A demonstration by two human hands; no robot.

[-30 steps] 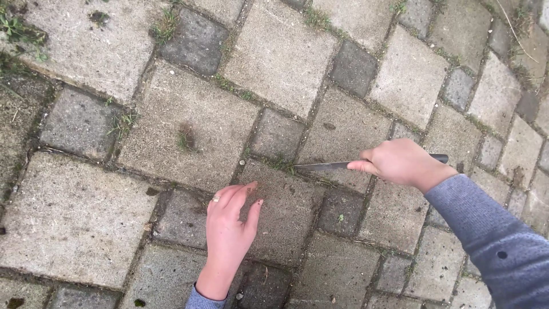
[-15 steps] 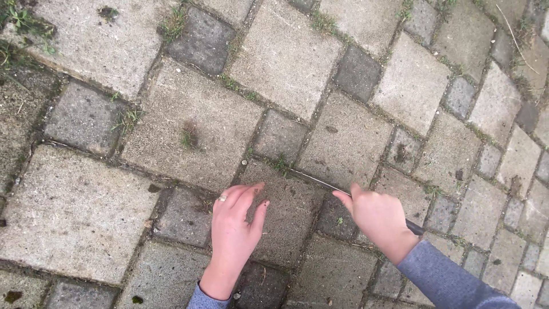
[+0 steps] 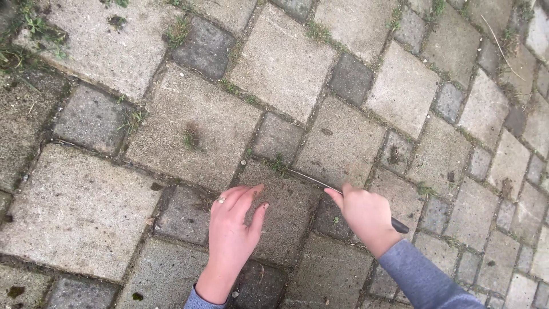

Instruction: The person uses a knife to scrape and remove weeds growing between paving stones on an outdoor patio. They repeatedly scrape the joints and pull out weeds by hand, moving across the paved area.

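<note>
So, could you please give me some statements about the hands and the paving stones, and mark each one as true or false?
1. The right hand holds a knife with a thin blade. True.
2. The left hand grips a brush. False: it holds nothing and rests flat on a paving stone.
3. The blade tip points to a small weed in a joint between the stones. True.
4. The left hand wears a ring. True.
5. The ground is smooth poured concrete. False: it is separate paving stones with moss and grass in the joints.
6. The right arm is bare. False: it wears a grey-blue sleeve.
</note>
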